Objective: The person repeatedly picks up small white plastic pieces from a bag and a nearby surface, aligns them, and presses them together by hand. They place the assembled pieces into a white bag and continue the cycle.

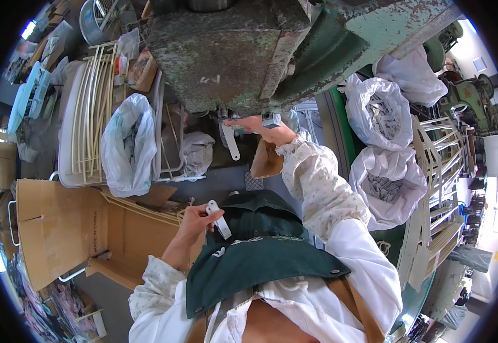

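Observation:
My left hand (192,226) pinches a short, flat, silvery metal strip (221,223) with a hole near its rounded end, in front of my dark green apron (266,271). Reaching forward under the worn green press (232,57), my right hand (269,130) has its fingertips closed at the upper end of a second flat metal strip (231,143). That strip's rounded end, also with a hole, points toward me. Where its upper end meets the machine is partly hidden by the fingers. A small metal block (272,120) shows by my right wrist.
An open cardboard box (60,228) stands at the left. Beyond it are a white sack (128,148) and a tray of long pale rods (94,114). At the right, two white sacks (379,111) hold many metal strips, beside a rack of pale frames (434,200). Brown cardboard (267,160) hangs below my right wrist.

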A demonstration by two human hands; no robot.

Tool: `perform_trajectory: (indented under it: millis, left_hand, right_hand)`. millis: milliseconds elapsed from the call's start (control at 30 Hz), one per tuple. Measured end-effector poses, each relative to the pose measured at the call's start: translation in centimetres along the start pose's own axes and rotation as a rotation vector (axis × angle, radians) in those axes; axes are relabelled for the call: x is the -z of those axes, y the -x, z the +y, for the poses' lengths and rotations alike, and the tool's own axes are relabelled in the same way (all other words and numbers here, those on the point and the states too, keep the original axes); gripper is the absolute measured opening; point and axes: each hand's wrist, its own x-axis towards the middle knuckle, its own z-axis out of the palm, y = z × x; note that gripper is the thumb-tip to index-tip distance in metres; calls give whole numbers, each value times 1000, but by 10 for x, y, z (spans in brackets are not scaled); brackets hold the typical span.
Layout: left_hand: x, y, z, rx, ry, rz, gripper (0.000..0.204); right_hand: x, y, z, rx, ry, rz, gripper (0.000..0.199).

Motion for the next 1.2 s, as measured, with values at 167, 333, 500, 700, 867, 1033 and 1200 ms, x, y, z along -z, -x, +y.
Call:
perform_trajectory:
  millis: [167,333,500,700,867,1033,1200]
  left_hand:
    - [-2,-2,35,-336,51,91,9]
    - [-17,1,56,-1222,-510,334,20]
    - [-45,-15,75,-1594,-797,119,32]
    - [-54,2,67,-846,9,52,45]
    - [-49,-20,63,-639,-134,148,27]
    - [-37,-35,106,-531,73,173,24]
    - [-35,-63,130,-526,212,96,20]
  right_hand:
    - [9,-55,89,202,300,402,16]
    - [-42,0,52,140,247,640,32]
    - [-86,34,76,-8,-117,286,25]
    - [-102,27,87,176,-203,515,20]
    - [-103,15,82,268,107,671,23]
    - [-67,-10,92,268,350,788,29]
    - [-77,-9,73,212,203,666,21]
